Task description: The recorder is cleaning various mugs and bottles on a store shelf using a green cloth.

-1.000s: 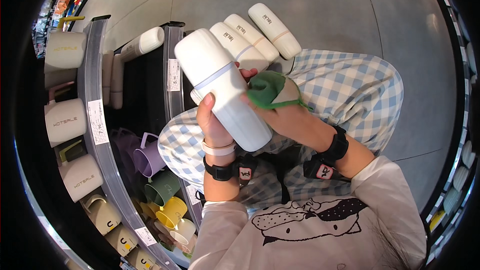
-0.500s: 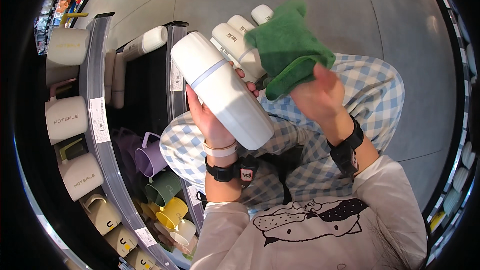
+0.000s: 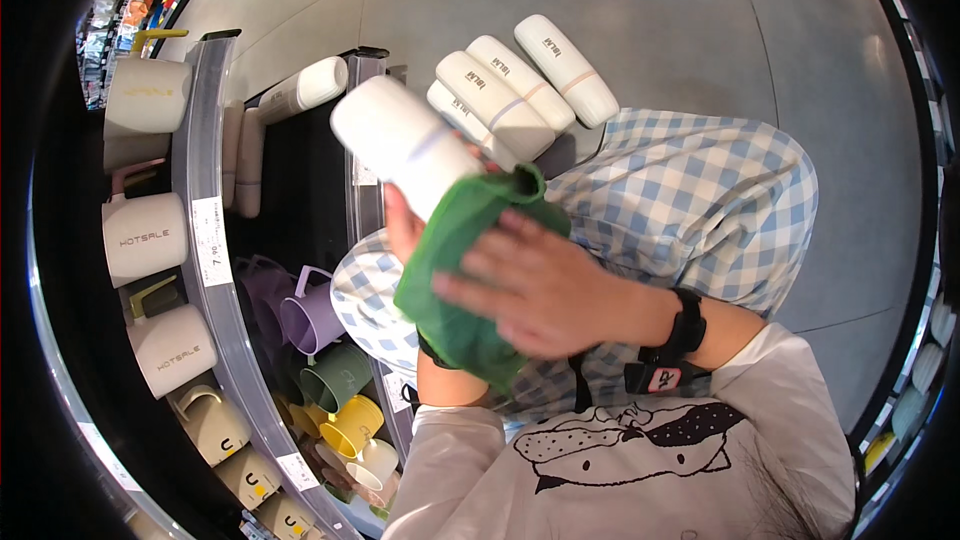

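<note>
A white bottle (image 3: 395, 135) with a pale lilac band lies tilted in my left hand (image 3: 402, 225), its capped end toward the upper left. Most of that hand is hidden under a green cloth (image 3: 450, 240), which drapes over the bottle's lower part. My right hand (image 3: 545, 290) rests on the cloth from above with outstretched, spread fingers, somewhat blurred by motion. Just beyond my knees, several similar white bottles (image 3: 565, 65) lie side by side; most have a lilac band, one a peach-coloured band.
Left of me stands a shelf (image 3: 210, 140) of white mugs (image 3: 145, 235) with coloured handles. Its lower level has a purple mug (image 3: 308, 315), a dark green mug (image 3: 335, 377) and a yellow mug (image 3: 352, 427). Another white bottle (image 3: 322, 83) lies at the shelf's far end. Grey tiled floor (image 3: 680, 30) stretches ahead.
My right hand has swung left and brought the green cloth down over the bottle's lower part. The bottle has shifted slightly in my left hand. The bottles behind the cloth are now uncovered.
</note>
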Demonstrator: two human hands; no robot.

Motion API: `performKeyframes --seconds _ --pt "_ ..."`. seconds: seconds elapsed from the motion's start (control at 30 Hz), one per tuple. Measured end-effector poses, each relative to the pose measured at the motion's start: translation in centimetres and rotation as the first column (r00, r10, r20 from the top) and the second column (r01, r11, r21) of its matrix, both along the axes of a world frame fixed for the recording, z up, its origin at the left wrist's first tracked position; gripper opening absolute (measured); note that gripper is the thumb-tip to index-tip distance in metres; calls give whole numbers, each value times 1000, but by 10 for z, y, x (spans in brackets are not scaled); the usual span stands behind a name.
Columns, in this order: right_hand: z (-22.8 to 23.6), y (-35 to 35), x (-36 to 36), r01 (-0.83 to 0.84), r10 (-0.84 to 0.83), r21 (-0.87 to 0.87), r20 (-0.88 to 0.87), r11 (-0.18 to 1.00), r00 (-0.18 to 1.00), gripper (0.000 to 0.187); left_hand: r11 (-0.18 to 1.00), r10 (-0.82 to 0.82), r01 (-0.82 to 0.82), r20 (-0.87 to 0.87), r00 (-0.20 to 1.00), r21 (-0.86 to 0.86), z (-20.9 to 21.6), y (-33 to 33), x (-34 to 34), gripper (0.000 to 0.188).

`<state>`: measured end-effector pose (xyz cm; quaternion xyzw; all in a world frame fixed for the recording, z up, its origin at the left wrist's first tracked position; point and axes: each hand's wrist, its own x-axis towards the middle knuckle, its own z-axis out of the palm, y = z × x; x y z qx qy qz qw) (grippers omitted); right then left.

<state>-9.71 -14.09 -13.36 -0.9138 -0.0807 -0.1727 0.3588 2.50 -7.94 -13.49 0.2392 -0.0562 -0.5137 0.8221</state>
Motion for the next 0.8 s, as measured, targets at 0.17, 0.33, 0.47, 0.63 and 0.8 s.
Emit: performKeyframes --seconds 0.17,0.33,0.47,0.63,0.8 --pt "-46 -35 23 537 -465 719 -330 441 822 48 916 -129 -38 382 915 399 -6 -14 -28 42" --pt "-40 -47 22 202 -139 873 -289 -444 947 40 864 -276 -426 960 42 267 -24 -14 -33 58" --pt "-42 -73 10 -247 -221 622 120 -743 968 41 885 -236 -382 964 120 264 -13 -13 -34 60" --pt "-32 -63 22 241 -351 967 -198 84 915 54 793 -440 -518 889 -124 320 -6 -15 -23 45" --pt "-38 -54 32 351 -603 907 -148 234 784 57 827 -414 -512 868 -274 233 -24 -15 -36 49"
